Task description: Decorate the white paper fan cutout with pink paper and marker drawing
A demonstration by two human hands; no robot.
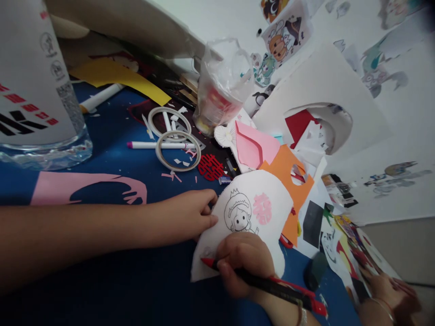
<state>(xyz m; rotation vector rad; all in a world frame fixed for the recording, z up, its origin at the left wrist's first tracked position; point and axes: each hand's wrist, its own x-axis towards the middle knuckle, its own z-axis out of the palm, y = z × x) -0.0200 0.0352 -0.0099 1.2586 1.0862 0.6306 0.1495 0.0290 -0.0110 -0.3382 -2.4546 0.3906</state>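
A white paper cutout (277,217) with a rounded top lies on the blue table. It carries a line drawing of a crowned figure with long hair (240,217) and a pink cut-paper character (262,208). With curled fingers, my left hand (200,208) grips the cutout's left edge. My right hand (246,256) is closed around a red-and-black pen (261,281) and rests on the paper, covering the lower part of the figure. The pen's red tip is over the lower left of the cutout, by faint grey marks; whether it touches the paper I cannot tell.
Pink paper scrap (50,185), tape rolls (178,151), a purple-capped marker (146,145) and a red cut-paper character (210,167) lie beyond my left arm. A large bottle (37,90) stands left, a bagged cup (220,95) behind. Orange paper (287,170) lies right; another person's hand (384,290) is lower right.
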